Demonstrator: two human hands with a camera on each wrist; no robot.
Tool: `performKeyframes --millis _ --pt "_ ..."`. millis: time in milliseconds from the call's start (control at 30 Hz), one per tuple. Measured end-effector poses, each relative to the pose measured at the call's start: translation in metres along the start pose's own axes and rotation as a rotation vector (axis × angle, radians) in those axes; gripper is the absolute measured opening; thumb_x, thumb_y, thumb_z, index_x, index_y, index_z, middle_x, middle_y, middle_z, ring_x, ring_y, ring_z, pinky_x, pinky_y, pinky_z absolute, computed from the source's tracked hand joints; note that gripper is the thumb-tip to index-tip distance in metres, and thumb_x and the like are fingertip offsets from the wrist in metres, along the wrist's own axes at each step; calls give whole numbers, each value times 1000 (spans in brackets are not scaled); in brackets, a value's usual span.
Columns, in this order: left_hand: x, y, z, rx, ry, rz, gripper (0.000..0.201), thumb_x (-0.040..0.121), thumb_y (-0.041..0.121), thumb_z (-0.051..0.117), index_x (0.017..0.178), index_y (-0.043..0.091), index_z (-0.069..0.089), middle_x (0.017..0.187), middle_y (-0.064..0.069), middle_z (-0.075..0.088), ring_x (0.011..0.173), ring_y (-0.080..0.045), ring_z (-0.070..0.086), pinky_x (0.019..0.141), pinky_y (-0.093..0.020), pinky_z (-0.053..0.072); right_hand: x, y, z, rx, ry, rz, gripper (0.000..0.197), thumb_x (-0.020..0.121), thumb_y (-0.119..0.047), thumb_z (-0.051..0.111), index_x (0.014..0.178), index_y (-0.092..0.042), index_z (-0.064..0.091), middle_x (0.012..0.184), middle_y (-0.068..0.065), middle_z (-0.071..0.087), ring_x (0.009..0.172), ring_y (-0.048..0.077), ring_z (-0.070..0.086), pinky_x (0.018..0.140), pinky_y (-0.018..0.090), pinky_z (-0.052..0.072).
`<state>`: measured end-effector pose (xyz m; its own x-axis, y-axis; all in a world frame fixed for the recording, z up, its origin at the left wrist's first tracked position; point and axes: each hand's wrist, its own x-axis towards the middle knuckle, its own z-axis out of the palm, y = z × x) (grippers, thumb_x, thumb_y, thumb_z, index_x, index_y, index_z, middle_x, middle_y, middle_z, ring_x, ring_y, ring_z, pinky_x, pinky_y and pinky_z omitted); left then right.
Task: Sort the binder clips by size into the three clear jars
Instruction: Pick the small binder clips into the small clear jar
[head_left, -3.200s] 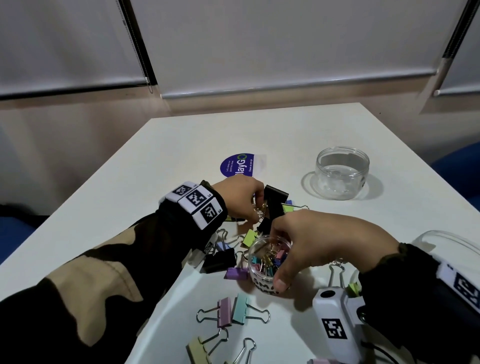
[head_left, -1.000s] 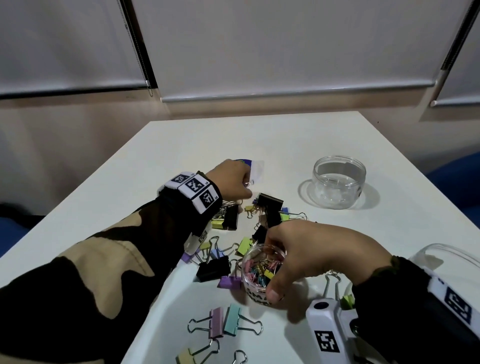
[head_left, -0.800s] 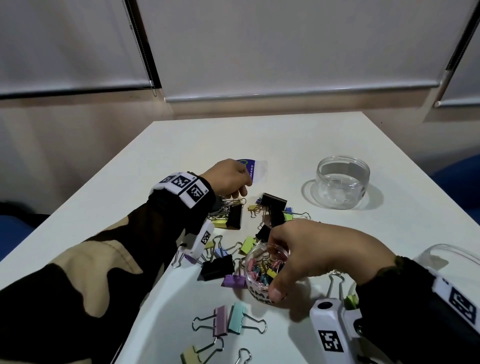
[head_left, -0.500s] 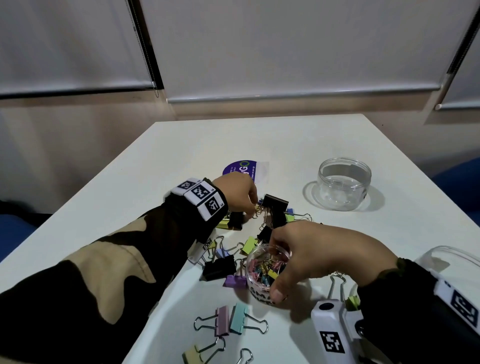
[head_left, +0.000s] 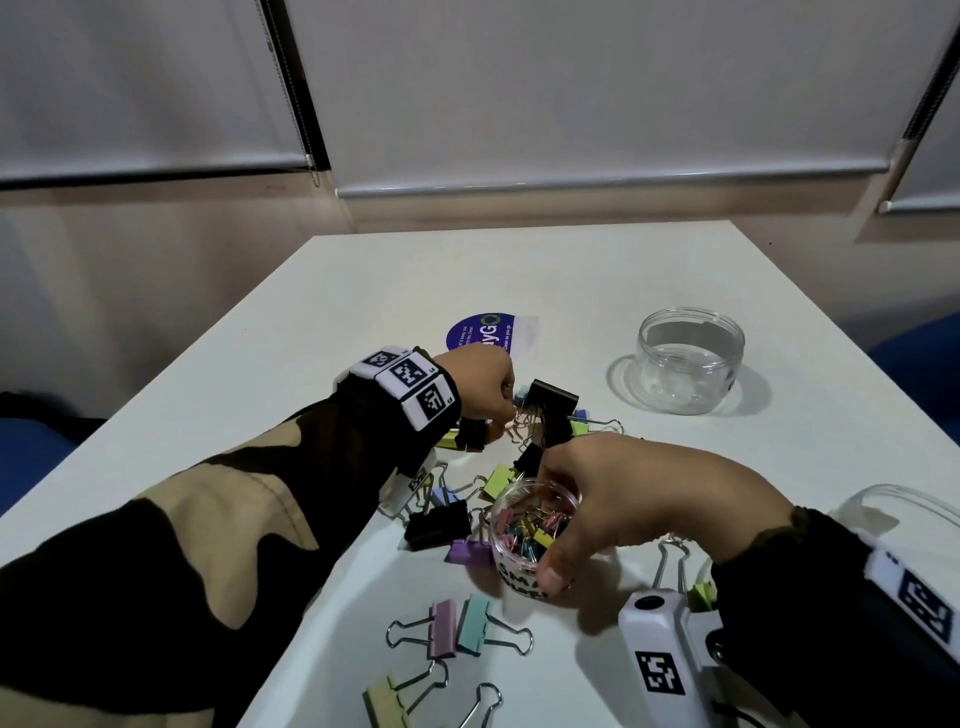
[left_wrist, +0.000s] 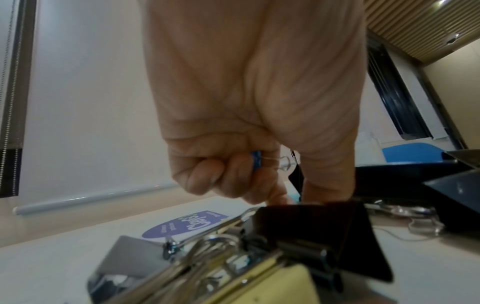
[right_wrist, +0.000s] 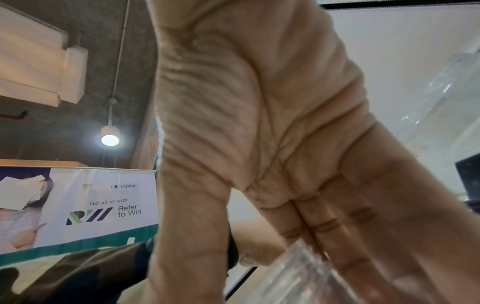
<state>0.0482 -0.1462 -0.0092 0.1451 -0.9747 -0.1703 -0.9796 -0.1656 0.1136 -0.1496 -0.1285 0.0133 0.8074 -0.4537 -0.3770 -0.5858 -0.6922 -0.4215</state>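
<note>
While the right hand (head_left: 639, 499) grips the small jar (head_left: 524, 545), the left hand (head_left: 480, 382) pinches a blue clip (left_wrist: 256, 160) (black clips (head_left: 550, 410) crowd it).

Right hand (head_left: 644, 499) grips small clear jar (head_left: 524, 566) at the rim, thumb on its near wall; jar holds small coloured clips. Left hand (head_left: 480, 382), curled, reaches into the loose clip pile (head_left: 540, 415) on the white bench (head_left: 311, 332). Empty clear jar (head_left: 688, 358) stands well apart, far right. Pink and teal clips (head_left: 460, 626) lie near.
</note>
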Motion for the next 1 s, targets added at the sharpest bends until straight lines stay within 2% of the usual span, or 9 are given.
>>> performKeyframes --millis 100,167,300,433,533,633,767,867,1000 --pt "-6 -2 -8 11 46 90 7 81 22 70 87 20 73 67 12 52 64 -5 50 57 -23 38 -1 -1 0 -9 3 1 61 51 -50 89 99 -23 61 95 -5 65 87 16 62 81 39 54" --pt "-9 -2 -12 37 26 148 15 80 21 73 94 27 73 63 15 44 60 -1 44 54 -19 31 -1 -1 0 -12 2 -2 62 52 -50 89 100 -23 61 95 -5 65 88 16 62 81 38 54" --pt "-11 3 -10 46 -33 154 36 74 18 76 106 33 74 65 17 48 61 -1 46 57 -21 35 -2 -2 -1 -14 -2 -6 62 52 -50 88 101 -23 61 96 -5 65 88 16 63 82 39 55" --pt "-11 4 -5 33 -29 147 44 70 20 79 111 35 70 69 19 47 65 -1 48 62 -22 38 -2 -3 -1 -15 -2 -2 62 53 -49 89 102 -22 61 97 -4 66 89 16 63 81 37 55" --pt "-11 0 -4 41 2 92 42 65 25 82 104 31 65 75 17 45 75 -8 49 67 -27 45 -2 -2 -1 -16 -7 -4 63 53 -50 89 101 -22 61 97 -3 66 89 17 64 82 38 55" --pt "-12 0 -4 69 -20 106 32 69 29 81 100 29 70 72 18 46 67 -1 46 65 -25 40 -3 -3 -2 -15 -10 -8 62 53 -50 88 101 -21 61 97 -3 66 88 17 64 81 38 55" --pt "-14 5 -3 72 -17 118 16 73 27 76 89 23 73 67 12 54 68 -8 54 59 -24 44 -3 -3 -2 -34 -8 -7 62 54 -50 88 101 -20 61 97 -2 66 89 18 63 78 37 52" --pt "-16 6 -1 65 -18 138 29 69 24 78 97 27 70 71 12 51 69 -7 53 62 -27 47 -2 -3 -2 -31 -8 -7 61 55 -49 88 100 -20 61 96 -2 66 88 18 63 78 37 52" --pt "-17 8 -1 15 -47 198 31 73 18 76 101 28 70 63 11 48 58 -3 47 57 -25 39 -3 -4 -2 -25 -6 -5 60 55 -49 88 101 -22 61 97 -4 65 89 17 62 80 38 53"
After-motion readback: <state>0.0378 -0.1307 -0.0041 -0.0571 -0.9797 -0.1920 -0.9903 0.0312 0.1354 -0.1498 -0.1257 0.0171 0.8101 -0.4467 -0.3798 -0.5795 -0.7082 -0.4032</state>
